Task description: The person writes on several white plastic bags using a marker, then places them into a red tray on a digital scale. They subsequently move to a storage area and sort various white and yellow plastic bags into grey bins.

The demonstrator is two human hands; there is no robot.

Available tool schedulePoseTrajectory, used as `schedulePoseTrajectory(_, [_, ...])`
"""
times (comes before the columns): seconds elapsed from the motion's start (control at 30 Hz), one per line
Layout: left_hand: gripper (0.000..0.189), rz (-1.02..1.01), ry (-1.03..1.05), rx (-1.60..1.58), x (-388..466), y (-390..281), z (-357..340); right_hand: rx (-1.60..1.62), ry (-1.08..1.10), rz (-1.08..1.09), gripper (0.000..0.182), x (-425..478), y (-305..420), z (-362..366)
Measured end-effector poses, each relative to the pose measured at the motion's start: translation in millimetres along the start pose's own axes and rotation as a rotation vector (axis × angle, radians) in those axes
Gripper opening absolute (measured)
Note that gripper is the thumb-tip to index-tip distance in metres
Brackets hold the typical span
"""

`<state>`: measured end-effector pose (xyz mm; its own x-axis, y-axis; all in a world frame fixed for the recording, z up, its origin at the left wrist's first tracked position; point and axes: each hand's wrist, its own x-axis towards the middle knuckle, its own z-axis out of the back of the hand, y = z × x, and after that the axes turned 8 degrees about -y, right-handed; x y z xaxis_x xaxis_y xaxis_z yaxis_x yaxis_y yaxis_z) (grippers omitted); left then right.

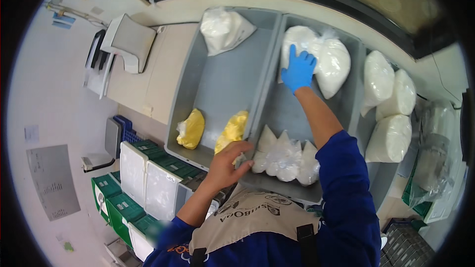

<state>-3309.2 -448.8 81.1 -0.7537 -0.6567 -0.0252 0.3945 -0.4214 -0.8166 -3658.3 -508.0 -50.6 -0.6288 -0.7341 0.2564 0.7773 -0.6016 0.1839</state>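
Observation:
My right hand (300, 68), in a blue glove, rests against a large clear plastic bag of white material (298, 37) at the far end of the middle grey bin (285, 104). Its index finger is stretched out and the others bend slightly. A second white bag (334, 65) lies just right of it. My bare left hand (227, 165) hovers by the near rim of the left grey bin (230, 81), fingers apart and curved. It partly covers a bag of yellow material (233, 128); contact with that bag is unclear.
Another yellow bag (192, 129) and a white bag (224, 31) lie in the left bin. Several small white bags (284, 155) line the middle bin's near end. Full white bags (389, 137) fill the right bin. Green crates (126, 207) stand at lower left.

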Motion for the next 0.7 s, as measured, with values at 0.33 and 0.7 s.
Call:
schedulePoseTrajectory(0.33, [0.037, 0.364, -0.707, 0.076, -64.0, 153.8, 111.2, 0.355, 0.092, -0.051, 0.079, -7.6, -26.1, -23.6])
schedulePoseTrajectory(0.7, [0.06, 0.246, -0.427, 0.404, -31.9, 160.6, 83.1, 0.125, 0.339, -0.249, 0.061, -264.9, -114.6, 96.8])
